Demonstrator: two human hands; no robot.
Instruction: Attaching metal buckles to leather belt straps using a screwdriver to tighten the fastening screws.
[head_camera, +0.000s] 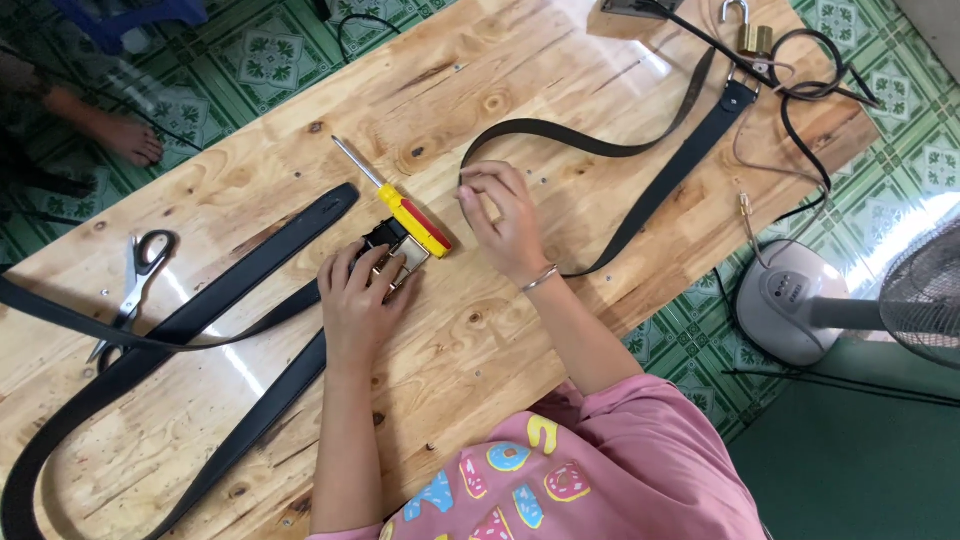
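spanning a wooden table, long black belts lie flat while the left hand presses closed over a belt buckle beside a yellow screwdriver, the right hand pinching something too small to tell.

One head-worn view looks steeply down from just above the table, close in; the near edge runs diagonally across the lower right; floor shows past it; the far edge lies top left
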